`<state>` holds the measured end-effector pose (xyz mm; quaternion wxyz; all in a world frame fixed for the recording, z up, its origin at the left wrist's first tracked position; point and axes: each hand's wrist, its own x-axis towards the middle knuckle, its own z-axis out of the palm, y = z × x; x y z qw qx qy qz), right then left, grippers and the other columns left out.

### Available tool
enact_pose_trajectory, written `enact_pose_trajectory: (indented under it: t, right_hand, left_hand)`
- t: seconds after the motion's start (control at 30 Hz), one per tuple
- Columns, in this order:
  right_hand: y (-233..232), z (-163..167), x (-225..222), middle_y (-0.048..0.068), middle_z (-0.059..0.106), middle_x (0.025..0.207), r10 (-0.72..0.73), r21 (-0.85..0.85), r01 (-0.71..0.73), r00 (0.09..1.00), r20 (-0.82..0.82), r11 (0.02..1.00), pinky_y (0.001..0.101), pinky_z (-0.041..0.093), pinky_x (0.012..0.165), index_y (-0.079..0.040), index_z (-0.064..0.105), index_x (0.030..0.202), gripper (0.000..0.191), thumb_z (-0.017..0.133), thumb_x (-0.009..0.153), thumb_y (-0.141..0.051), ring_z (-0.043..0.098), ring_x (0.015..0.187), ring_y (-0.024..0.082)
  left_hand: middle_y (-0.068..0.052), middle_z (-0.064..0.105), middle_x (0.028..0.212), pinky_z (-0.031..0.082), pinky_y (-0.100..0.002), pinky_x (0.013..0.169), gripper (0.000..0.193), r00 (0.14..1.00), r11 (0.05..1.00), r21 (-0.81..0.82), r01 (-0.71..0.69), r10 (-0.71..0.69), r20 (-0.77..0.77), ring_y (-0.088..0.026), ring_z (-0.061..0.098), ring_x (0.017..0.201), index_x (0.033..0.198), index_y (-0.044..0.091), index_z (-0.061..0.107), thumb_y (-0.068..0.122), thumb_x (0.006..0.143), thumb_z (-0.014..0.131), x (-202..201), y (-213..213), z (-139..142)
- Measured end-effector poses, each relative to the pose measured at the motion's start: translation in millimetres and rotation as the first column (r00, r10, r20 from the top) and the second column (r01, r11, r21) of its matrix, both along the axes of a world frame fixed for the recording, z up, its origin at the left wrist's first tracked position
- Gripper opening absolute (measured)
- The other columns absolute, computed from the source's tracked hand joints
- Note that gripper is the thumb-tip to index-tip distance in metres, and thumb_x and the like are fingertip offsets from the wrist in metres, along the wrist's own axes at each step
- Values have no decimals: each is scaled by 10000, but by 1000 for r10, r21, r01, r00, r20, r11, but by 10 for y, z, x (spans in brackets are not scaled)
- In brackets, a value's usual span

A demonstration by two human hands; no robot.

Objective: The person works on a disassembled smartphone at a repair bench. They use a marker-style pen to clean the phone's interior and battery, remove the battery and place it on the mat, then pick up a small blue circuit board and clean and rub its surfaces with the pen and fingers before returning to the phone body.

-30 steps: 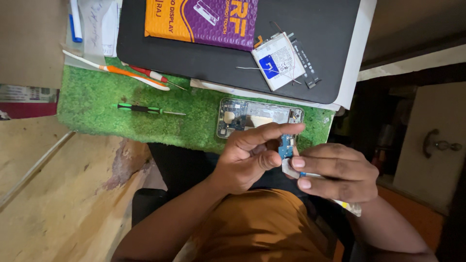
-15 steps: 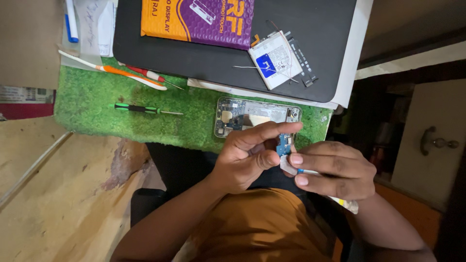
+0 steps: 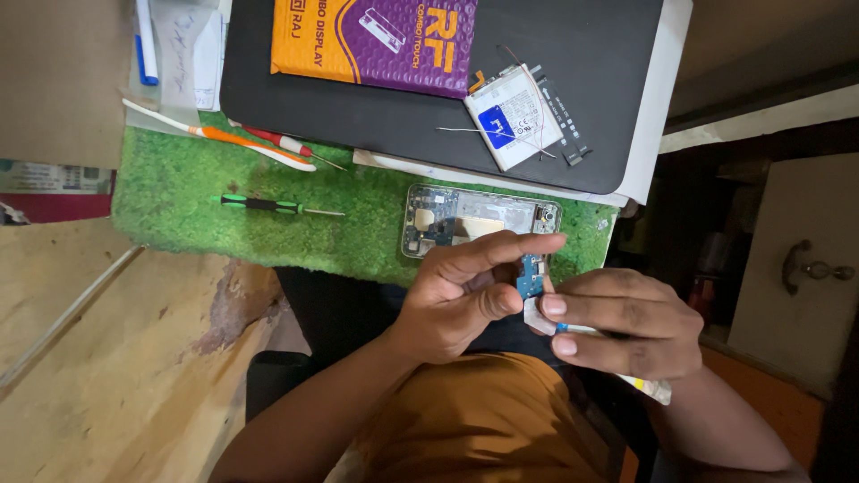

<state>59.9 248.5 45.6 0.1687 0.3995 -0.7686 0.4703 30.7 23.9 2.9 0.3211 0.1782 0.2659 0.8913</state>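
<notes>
My left hand [image 3: 456,300] pinches a small blue circuit board [image 3: 531,274] between thumb and forefinger, just above my lap. My right hand [image 3: 626,324] touches the board's lower edge and grips a slim white tool [image 3: 651,387], whose pale end sticks out below the palm. Just beyond both hands an opened phone body [image 3: 474,219] with bare internals lies on a green turf mat [image 3: 179,188]. A white battery with a blue label [image 3: 513,116] rests on a black mat [image 3: 608,80] further back.
A green-and-black screwdriver [image 3: 268,206], an orange-and-white toothbrush [image 3: 224,139] and a red-handled screwdriver [image 3: 282,143] lie on the turf's left part. A purple-and-orange padded package [image 3: 385,40] sits on the black mat. The worn wooden tabletop [image 3: 107,358] lies to the left.
Both hands stay together at the blue board with only slight finger shifts. The view has drifted a little.
</notes>
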Motion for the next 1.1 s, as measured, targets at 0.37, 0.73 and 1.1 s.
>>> enact_pose_trajectory:
  t: [0.37,0.73,1.1]
  right_hand:
    - [25,-15,-31,183,717,1126,8,11,-7,998,-58,1000,366,651,813,-52,726,999,156,796,878,-120,749,984,286]
    - [23,-28,-28,183,715,1139,22,-13,-22,999,-30,1000,384,660,834,-54,726,1000,144,776,885,-123,753,996,288]
    - [7,-29,-44,198,714,1123,1,-7,-2,999,-54,1000,381,658,809,-41,717,991,150,790,876,-105,752,980,295]
  left_hand:
    - [-52,675,1155,545,-257,966,476,1000,1000,-13,-6,6,-16,-103,650,1038,1495,-10,541,214,1104,694,5,0,-7]
    - [-49,673,1162,545,-254,966,478,999,999,-35,-9,8,-37,-97,649,1042,1501,-1,546,227,1109,696,6,-12,-5]
    - [-52,664,1137,545,-258,945,468,998,998,-22,-59,58,-19,-102,640,1034,1499,-11,553,168,1099,715,22,4,-2]
